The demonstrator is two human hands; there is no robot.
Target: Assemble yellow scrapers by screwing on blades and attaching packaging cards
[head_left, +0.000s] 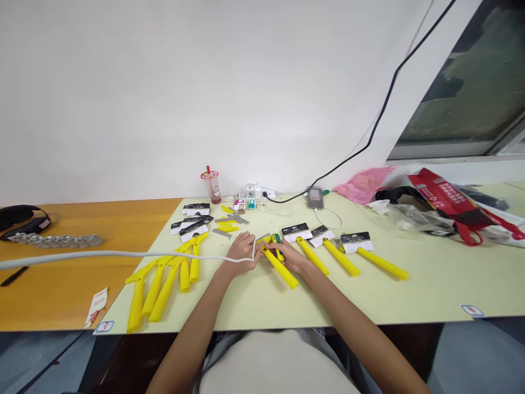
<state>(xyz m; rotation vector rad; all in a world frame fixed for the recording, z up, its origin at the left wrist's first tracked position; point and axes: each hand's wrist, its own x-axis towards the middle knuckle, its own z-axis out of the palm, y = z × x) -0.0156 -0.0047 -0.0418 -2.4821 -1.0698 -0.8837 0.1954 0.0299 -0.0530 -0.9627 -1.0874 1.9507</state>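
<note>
My left hand is closed around the head end of a yellow-handled scraper, whose handle slants toward the table's front edge. My right hand grips a short green and yellow tool against that head; its exact kind is hidden by the fingers. To the left lie several bare yellow scraper handles with wide heads. Behind my left hand are grey metal blades and yellow strips. Right of my right hand, yellow scrapers carry black-and-white cards over their heads.
More printed cards lie at the back left, near a drink cup with a red straw. A power strip, cables and a small grey device sit by the wall. A white cable crosses the view. Bags fill the right.
</note>
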